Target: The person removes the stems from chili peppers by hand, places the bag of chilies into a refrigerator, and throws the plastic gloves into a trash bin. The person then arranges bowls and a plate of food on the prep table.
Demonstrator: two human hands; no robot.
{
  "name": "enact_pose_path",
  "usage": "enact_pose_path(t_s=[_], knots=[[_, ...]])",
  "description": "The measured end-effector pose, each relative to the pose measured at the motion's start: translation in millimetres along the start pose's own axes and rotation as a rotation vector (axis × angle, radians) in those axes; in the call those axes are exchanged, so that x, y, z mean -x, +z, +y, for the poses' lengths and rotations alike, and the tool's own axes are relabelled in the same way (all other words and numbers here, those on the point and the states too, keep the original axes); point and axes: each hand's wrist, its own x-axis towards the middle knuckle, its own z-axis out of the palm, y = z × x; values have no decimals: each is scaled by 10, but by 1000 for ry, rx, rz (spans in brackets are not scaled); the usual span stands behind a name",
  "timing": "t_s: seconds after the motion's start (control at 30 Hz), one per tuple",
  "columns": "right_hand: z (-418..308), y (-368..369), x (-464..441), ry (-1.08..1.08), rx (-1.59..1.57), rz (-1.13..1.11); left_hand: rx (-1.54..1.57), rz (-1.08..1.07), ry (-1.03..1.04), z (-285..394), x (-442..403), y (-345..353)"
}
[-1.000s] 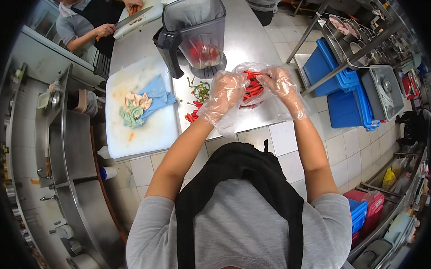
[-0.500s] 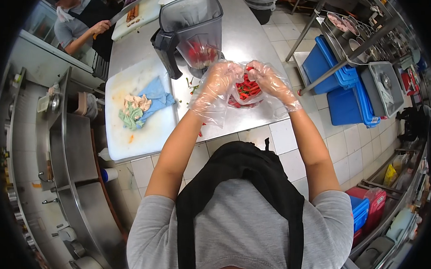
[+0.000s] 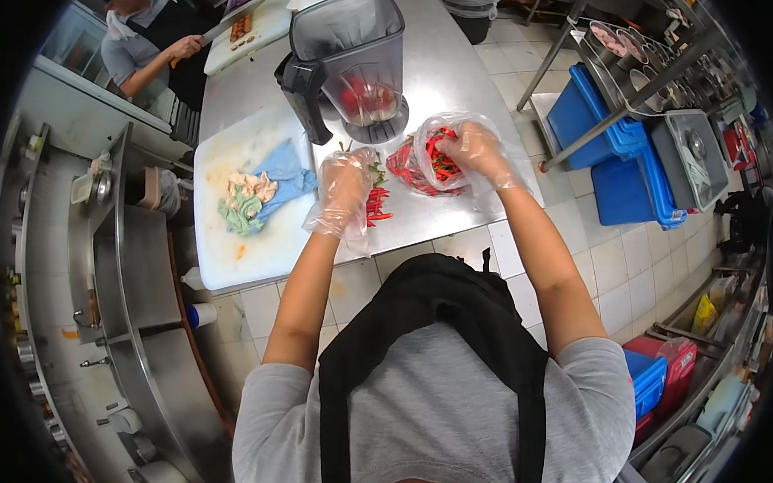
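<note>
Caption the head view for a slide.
Gloved right hand at a bag of red chillies, gloved left hand beside loose chillies.

Right hand [image 3: 476, 151] at mouth of chili bag [image 3: 410, 171]; left hand [image 3: 346, 186] beside loose chilies [image 3: 377, 205]; grip unclear

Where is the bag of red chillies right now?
In the head view, the bag of red chillies lies on the table, right of the loose chillies, with the right hand at its mouth.
</note>
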Motion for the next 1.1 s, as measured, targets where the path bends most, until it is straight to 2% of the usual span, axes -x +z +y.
enact_pose_path(t_s=[0.07,0.13,0.2,0.23,0.3,0.33,0.4,0.43,0.5,0.53,0.57,0.63,0.67,0.8,0.83,0.97,1.0,1.07,1.1], knots=[[45,-26,-46,22,-57,8,-5,74,23,36,64,-30],[259,-3,-157,152,21,34,-7,147,46,130,47,-100],[439,49,-149,160,1,0,206,318,162,240,-47,-166],[435,34,-149,171,-19,-29,206,321,160,336,-83,-212],[346,-51,-63,170,3,-86,111,246,455,565,-145,-236],[297,-87,-17,172,22,-143,112,245,454,655,-186,-153],[392,51,-14,156,139,-142,154,196,675,805,-288,55],[404,77,-9,138,256,-141,154,196,676,859,-305,147],[438,15,30,98,206,-195,12,181,563,933,-333,259],[444,-26,56,61,156,-249,-79,69,601,900,-342,253],[468,-23,75,69,155,-244,-77,66,610,842,-322,247],[488,32,101,-204,131,-177,-174,-66,505,769,-274,206],[486,77,108,-196,127,-175,-239,-229,423,790,-345,216],[403,137,83,-313,368,-216,-233,-151,423,773,-293,137],[391,123,85,-357,468,-264,-153,-123,431,764,-286,115],[293,-145,91,-364,501,-370,135,-29,392,737,-346,104],[307,-238,61,-320,347,-306,136,-23,386,723,-375,86],[307,-347,18,-220,67,-205,421,19,316,698,-384,66],[337,-335,-5,-221,67,-209,422,19,312,729,-372,3]])
